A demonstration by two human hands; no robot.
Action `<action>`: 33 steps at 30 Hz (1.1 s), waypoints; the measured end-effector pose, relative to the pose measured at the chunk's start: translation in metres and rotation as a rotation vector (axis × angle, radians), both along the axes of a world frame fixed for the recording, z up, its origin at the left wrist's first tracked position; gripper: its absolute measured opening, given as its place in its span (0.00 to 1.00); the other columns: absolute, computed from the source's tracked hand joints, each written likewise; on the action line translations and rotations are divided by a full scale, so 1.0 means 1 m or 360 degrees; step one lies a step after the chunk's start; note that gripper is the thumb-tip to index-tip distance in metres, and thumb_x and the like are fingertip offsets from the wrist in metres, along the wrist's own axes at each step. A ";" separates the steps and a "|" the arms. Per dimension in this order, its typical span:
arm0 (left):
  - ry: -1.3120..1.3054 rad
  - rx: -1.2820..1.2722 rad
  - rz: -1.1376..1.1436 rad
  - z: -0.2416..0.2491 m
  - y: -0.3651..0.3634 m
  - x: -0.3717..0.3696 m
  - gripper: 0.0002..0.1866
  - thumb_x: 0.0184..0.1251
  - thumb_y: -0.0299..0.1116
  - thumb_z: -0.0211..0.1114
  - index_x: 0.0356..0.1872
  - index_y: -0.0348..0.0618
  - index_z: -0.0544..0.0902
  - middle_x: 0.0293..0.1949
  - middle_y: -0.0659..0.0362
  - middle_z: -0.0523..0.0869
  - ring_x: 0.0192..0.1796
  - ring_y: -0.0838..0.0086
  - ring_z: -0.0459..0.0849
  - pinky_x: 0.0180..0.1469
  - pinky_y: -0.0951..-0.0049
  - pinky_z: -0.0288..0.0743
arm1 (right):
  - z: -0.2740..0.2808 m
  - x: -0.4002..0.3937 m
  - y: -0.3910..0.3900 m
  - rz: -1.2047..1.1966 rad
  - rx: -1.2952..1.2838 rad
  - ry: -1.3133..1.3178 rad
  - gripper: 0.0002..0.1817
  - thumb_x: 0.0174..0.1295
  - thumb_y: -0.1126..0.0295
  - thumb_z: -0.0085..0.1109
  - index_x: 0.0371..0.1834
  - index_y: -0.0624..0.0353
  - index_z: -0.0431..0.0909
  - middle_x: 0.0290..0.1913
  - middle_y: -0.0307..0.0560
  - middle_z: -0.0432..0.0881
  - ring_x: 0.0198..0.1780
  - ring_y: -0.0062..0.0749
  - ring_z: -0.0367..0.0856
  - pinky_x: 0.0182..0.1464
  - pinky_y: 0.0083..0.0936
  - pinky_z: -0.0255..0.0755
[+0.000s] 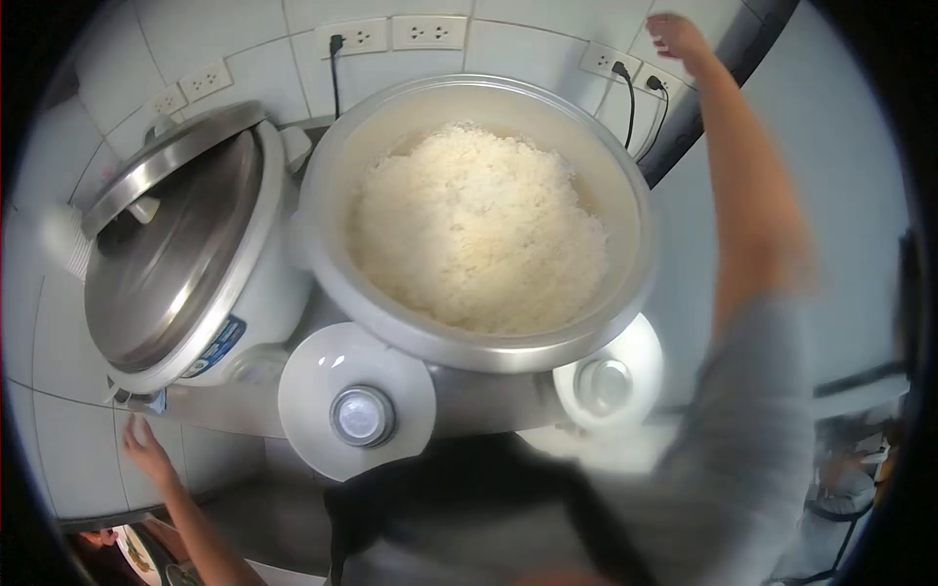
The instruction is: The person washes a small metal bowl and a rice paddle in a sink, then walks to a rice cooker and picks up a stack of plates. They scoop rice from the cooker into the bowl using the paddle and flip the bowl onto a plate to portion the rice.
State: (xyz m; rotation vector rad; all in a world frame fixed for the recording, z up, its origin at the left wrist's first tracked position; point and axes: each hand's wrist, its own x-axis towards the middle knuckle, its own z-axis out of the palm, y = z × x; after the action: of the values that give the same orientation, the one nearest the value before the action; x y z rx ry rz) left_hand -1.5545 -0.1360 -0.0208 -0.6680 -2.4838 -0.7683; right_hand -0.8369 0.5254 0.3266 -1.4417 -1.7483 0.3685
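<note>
My left hand [147, 449] is at the lower left, fingers apart and empty, just below the base of a closed white cooker [274, 205] with a steel lid. My right hand [676, 37] is raised at the upper right, near the wall sockets; its fingers look curled and blurred, and whether it holds anything is unclear. Between them stands a large open pot [337, 254] full of white rice [479, 225]. In front of the pot are a white plate [313, 400] with a small glass bowl [362, 417] on it, and another white dish [640, 356] with a clear bowl [603, 385].
Sockets [430, 32] with black plugs [621, 70] and hanging cords line the tiled wall behind the pot. A plate with food [139, 555] shows at the lower left. Another person [845, 479] is at the far lower right.
</note>
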 end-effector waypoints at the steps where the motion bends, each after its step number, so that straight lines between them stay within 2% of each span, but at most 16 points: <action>1: -0.0018 -0.0025 -0.0134 -0.019 -0.019 0.019 0.19 0.64 0.41 0.58 0.54 0.46 0.77 0.57 0.46 0.72 0.57 0.56 0.70 0.59 0.60 0.62 | -0.024 0.021 0.030 0.0049 -0.0226 0.0189 0.12 0.56 0.63 0.60 0.39 0.58 0.77 0.37 0.41 0.76 0.41 0.27 0.73 0.41 0.25 0.70; 3: -0.0307 0.0130 -0.0449 -0.069 -0.058 0.067 0.21 0.65 0.43 0.57 0.57 0.46 0.74 0.58 0.49 0.72 0.57 0.59 0.70 0.59 0.61 0.62 | -0.068 0.056 0.088 -0.0026 -0.0408 0.0295 0.21 0.54 0.56 0.61 0.45 0.58 0.76 0.40 0.43 0.77 0.42 0.32 0.73 0.44 0.30 0.71; 5: -0.1234 0.0931 -0.0364 -0.059 -0.044 0.174 0.28 0.65 0.47 0.57 0.63 0.48 0.65 0.59 0.55 0.70 0.55 0.62 0.72 0.57 0.59 0.64 | -0.110 0.058 0.096 -0.0357 -0.0101 0.0087 0.26 0.52 0.54 0.62 0.48 0.61 0.76 0.43 0.55 0.78 0.42 0.46 0.78 0.41 0.40 0.73; 7: -0.1749 0.1176 -0.0161 -0.042 -0.020 0.261 0.31 0.64 0.54 0.54 0.64 0.54 0.62 0.55 0.56 0.70 0.54 0.63 0.70 0.55 0.58 0.65 | -0.129 0.042 0.105 -0.1091 0.0620 -0.0586 0.27 0.50 0.50 0.60 0.46 0.59 0.79 0.43 0.59 0.80 0.43 0.51 0.79 0.45 0.40 0.72; 8: -0.1943 0.1060 -0.0392 -0.045 -0.020 0.286 0.33 0.63 0.57 0.53 0.66 0.56 0.60 0.59 0.55 0.67 0.56 0.61 0.68 0.54 0.57 0.65 | -0.126 0.026 0.102 -0.0997 0.0679 -0.0484 0.27 0.50 0.48 0.60 0.47 0.58 0.79 0.45 0.59 0.80 0.45 0.50 0.79 0.45 0.38 0.72; 9: -0.1988 0.0941 -0.0192 -0.011 0.008 0.331 0.36 0.62 0.59 0.52 0.68 0.55 0.57 0.62 0.53 0.64 0.58 0.61 0.67 0.54 0.56 0.64 | -0.114 0.005 0.094 -0.0898 0.0735 -0.0376 0.28 0.50 0.47 0.59 0.47 0.57 0.78 0.47 0.58 0.79 0.47 0.49 0.78 0.46 0.35 0.71; 13: -0.2343 0.1341 -0.0211 -0.039 0.035 0.378 0.37 0.63 0.61 0.49 0.68 0.53 0.55 0.65 0.53 0.63 0.62 0.60 0.66 0.56 0.56 0.63 | -0.033 -0.098 0.034 0.0480 0.0597 -0.0325 0.34 0.51 0.46 0.59 0.58 0.56 0.70 0.57 0.58 0.72 0.54 0.45 0.74 0.48 0.33 0.71; 16: -0.2476 0.1457 -0.0457 -0.043 0.052 0.390 0.34 0.66 0.56 0.48 0.67 0.49 0.55 0.64 0.58 0.64 0.63 0.64 0.66 0.57 0.56 0.64 | 0.009 -0.205 -0.050 0.0820 0.0701 -0.0353 0.23 0.54 0.48 0.60 0.41 0.58 0.80 0.36 0.39 0.80 0.39 0.25 0.76 0.42 0.25 0.70; 18: -0.2366 0.1564 -0.0450 -0.045 0.061 0.398 0.32 0.68 0.54 0.47 0.67 0.48 0.55 0.64 0.57 0.65 0.63 0.64 0.66 0.60 0.54 0.62 | 0.013 -0.262 -0.120 0.1317 0.0764 -0.0085 0.12 0.58 0.65 0.54 0.36 0.62 0.80 0.29 0.49 0.81 0.31 0.30 0.78 0.32 0.30 0.71; 20: -0.2333 0.1676 -0.0370 -0.052 0.068 0.399 0.30 0.70 0.51 0.46 0.66 0.48 0.56 0.63 0.56 0.66 0.63 0.62 0.67 0.62 0.52 0.60 | 0.018 -0.310 -0.159 0.1652 0.0620 -0.0237 0.14 0.55 0.62 0.57 0.32 0.64 0.81 0.30 0.51 0.81 0.32 0.33 0.78 0.35 0.35 0.71; 22: -0.2437 0.1720 -0.0334 -0.061 0.063 0.398 0.30 0.70 0.52 0.46 0.66 0.47 0.56 0.63 0.55 0.67 0.63 0.62 0.68 0.61 0.52 0.62 | 0.000 -0.370 -0.156 0.2020 0.0290 -0.0282 0.30 0.55 0.46 0.58 0.53 0.58 0.74 0.47 0.45 0.78 0.49 0.30 0.74 0.49 0.30 0.70; 23: -0.2485 0.1743 -0.0316 -0.063 0.065 0.395 0.30 0.70 0.53 0.46 0.66 0.47 0.56 0.63 0.54 0.67 0.62 0.62 0.68 0.61 0.52 0.62 | -0.009 -0.397 -0.162 0.2000 0.0152 -0.0302 0.32 0.56 0.46 0.57 0.57 0.58 0.70 0.51 0.47 0.75 0.53 0.33 0.71 0.52 0.32 0.68; 24: -0.2515 0.1509 0.0008 -0.003 0.077 0.405 0.35 0.69 0.54 0.46 0.66 0.34 0.58 0.65 0.50 0.64 0.64 0.63 0.66 0.65 0.66 0.58 | -0.016 -0.424 -0.169 0.1978 0.0021 -0.0324 0.35 0.57 0.46 0.56 0.61 0.58 0.66 0.56 0.49 0.72 0.58 0.35 0.68 0.55 0.33 0.66; 28: -0.2778 0.1694 -0.0301 -0.054 0.066 0.386 0.34 0.71 0.52 0.45 0.66 0.32 0.57 0.63 0.49 0.67 0.63 0.64 0.67 0.63 0.68 0.61 | -0.049 -0.525 -0.172 0.1847 -0.0335 -0.0125 0.42 0.58 0.45 0.54 0.69 0.58 0.53 0.67 0.60 0.60 0.65 0.55 0.61 0.62 0.48 0.57; 31: -0.2745 0.1502 -0.0464 -0.038 0.061 0.380 0.33 0.72 0.50 0.44 0.65 0.32 0.57 0.62 0.51 0.67 0.62 0.66 0.68 0.62 0.68 0.61 | -0.064 -0.580 -0.166 0.1787 -0.0412 -0.0148 0.44 0.57 0.44 0.53 0.71 0.57 0.47 0.69 0.59 0.53 0.68 0.59 0.54 0.65 0.55 0.48; 33: -0.2748 0.1306 -0.0522 -0.041 0.055 0.376 0.32 0.72 0.50 0.44 0.65 0.31 0.58 0.61 0.52 0.69 0.61 0.66 0.69 0.62 0.68 0.61 | -0.063 -0.603 -0.165 0.1757 -0.0580 -0.0269 0.44 0.57 0.45 0.55 0.71 0.54 0.47 0.70 0.58 0.51 0.70 0.51 0.50 0.67 0.50 0.48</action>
State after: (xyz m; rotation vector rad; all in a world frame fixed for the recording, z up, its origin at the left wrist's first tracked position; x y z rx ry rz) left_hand -1.1786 -0.0808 -0.0622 0.1003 -2.5972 -3.2492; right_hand -1.4404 0.3608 0.2637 -0.5793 -2.5951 1.2015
